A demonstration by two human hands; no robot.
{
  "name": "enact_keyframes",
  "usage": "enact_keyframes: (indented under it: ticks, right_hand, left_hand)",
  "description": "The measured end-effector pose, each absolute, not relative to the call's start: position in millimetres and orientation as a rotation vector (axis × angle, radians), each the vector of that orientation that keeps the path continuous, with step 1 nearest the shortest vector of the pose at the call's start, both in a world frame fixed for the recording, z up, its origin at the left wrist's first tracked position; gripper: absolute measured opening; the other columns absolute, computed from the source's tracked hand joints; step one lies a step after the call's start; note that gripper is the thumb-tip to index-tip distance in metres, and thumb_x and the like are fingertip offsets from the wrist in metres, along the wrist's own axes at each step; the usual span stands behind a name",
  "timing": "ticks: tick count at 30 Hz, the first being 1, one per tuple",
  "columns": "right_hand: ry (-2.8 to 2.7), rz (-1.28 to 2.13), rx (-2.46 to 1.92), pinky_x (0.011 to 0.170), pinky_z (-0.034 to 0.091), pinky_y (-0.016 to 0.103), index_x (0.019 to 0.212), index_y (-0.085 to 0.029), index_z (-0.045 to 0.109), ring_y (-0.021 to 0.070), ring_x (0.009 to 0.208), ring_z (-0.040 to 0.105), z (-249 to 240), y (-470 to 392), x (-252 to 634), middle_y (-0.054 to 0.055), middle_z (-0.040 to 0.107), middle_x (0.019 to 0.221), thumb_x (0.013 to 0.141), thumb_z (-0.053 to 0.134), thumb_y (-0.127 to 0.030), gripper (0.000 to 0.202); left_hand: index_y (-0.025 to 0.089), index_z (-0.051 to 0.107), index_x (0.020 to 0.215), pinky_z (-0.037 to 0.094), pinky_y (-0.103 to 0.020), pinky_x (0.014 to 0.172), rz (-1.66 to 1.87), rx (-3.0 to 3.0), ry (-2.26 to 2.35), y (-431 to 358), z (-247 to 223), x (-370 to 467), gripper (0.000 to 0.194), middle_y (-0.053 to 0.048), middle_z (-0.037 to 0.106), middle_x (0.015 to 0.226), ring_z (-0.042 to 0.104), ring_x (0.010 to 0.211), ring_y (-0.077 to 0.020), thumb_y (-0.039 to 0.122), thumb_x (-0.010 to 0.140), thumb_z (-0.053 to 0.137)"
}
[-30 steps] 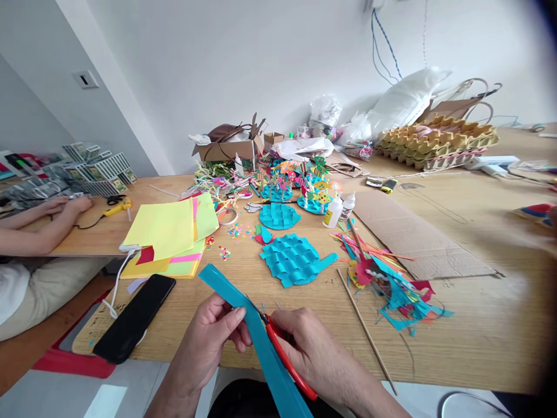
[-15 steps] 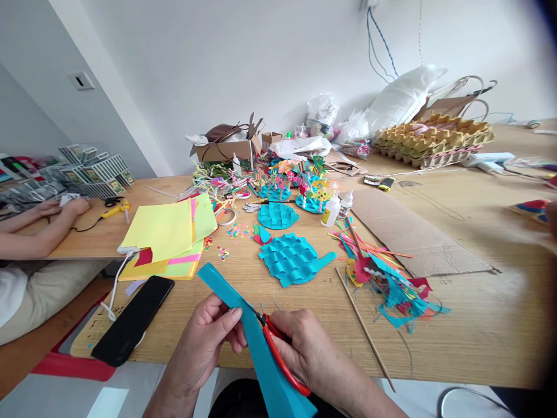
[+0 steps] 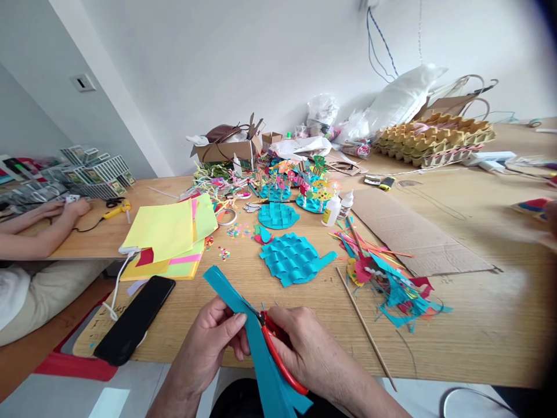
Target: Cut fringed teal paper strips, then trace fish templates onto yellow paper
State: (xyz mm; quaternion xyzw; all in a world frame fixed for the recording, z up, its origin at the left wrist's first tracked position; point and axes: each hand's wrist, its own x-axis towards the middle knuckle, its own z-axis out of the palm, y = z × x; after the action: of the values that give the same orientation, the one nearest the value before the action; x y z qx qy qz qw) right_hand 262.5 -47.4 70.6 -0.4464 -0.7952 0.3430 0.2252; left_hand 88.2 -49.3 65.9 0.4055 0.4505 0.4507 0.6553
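Note:
Near the table's front edge, my left hand [image 3: 217, 337] pinches a long folded strip of blue paper [image 3: 261, 354] between thumb and fingers. My right hand [image 3: 298, 342] is closed round the red handles of a pair of scissors [image 3: 278, 360]. The scissor blades lie along the paper's right edge, just right of my left thumb. Below my hands the paper hangs down in more than one layer. Beyond them lies a woven blue paper piece [image 3: 291, 258], with a smaller woven blue oval [image 3: 278, 215] behind it.
A black phone [image 3: 134, 319] and yellow paper sheets [image 3: 161, 229] lie left. Glue bottles [image 3: 331, 210], a wooden stick [image 3: 365, 328], paper scraps [image 3: 404, 296] and flat cardboard [image 3: 418, 232] are right. Another person's hands [image 3: 72, 209] show far left; a blurred hand [image 3: 550, 217] is far right.
The blue paper and both my hands have shifted slightly right. The strip's upper end now shows its layers a little apart, and the lower part has swung slightly.

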Motion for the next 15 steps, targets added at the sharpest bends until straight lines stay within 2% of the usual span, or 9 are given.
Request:
enact_keyframes:
  ticks: [7, 15]
  right_hand:
    - [-2.185, 0.957, -1.204, 0.051, 0.029, 0.022, 0.070, -0.017, 0.055, 0.0108, 0.052, 0.048, 71.2, -46.7, 261.5, 0.002, 0.057, 0.060, 0.088, 0.039, -0.037, 0.031]
    - [-2.204, 0.905, -1.202, 0.047, 0.023, 0.021, 0.064, -0.017, 0.046, 0.0072, 0.045, 0.038, 65.5, -45.7, 259.7, -0.002, 0.050, 0.053, 0.087, 0.040, -0.035, 0.030]
  left_hand:
    - [0.014, 0.060, 0.071, 0.037, -0.016, 0.036, 1.025, 0.909, 1.039, -49.5, 67.3, 88.5, 0.023, 0.002, 0.058, 0.046, 0.050, 0.038, -0.0088, 0.035, 0.066, 0.070]
    - [0.015, 0.059, 0.071, 0.036, -0.015, 0.035, 1.003, 0.882, 1.019, -49.0, 65.5, 87.0, 0.022, 0.002, 0.058, 0.044, 0.049, 0.036, -0.0074, 0.034, 0.067, 0.070]
